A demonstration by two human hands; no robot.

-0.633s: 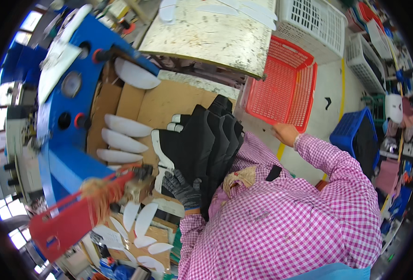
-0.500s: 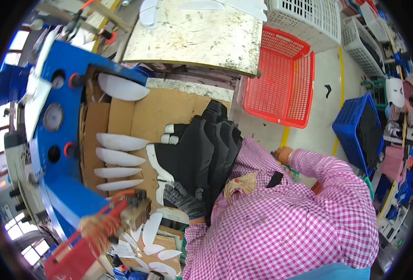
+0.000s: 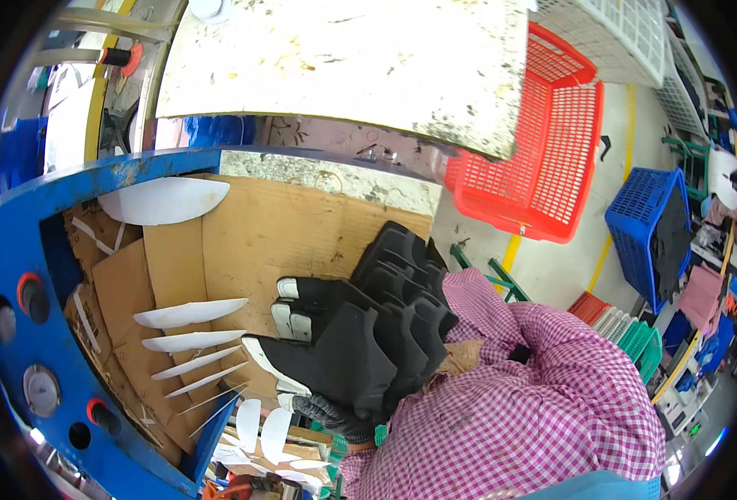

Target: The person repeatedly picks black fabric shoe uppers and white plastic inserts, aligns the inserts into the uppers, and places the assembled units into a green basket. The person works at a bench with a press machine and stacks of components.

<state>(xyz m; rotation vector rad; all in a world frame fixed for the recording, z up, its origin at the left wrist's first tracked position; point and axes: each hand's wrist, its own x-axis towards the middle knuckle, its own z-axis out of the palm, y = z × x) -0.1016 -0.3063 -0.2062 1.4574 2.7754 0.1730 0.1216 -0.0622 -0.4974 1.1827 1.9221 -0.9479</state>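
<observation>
Several black, curved fabric pieces (image 3: 348, 348) with white edges lie overlapped in a stack at my lap, over the front of a cardboard-lined surface. My left hand (image 3: 331, 415), in a grey knit glove, rests against the lower near side of the stack. Its fingers stretch toward the left beside a white edge, partly hidden by the black fabric. My right sleeve (image 3: 573, 337), pink and white checked, bends at my right side; the hand itself is hidden. Left of the stack, several thin white half-moon pieces (image 3: 191, 313) stand in a row on the cardboard (image 3: 277, 208).
A blue machine panel (image 3: 18, 217) with gauges and knobs borders the left. Ahead is a stained white table (image 3: 343, 67). A red basket (image 3: 543, 158) and a blue crate (image 3: 648, 237) with black material stand to the right. More white pieces (image 3: 275, 433) lie near below.
The view has shifted left and closer to the table. My right hand, visible before at my side, is now out of sight. The left hand stays at the black stack.
</observation>
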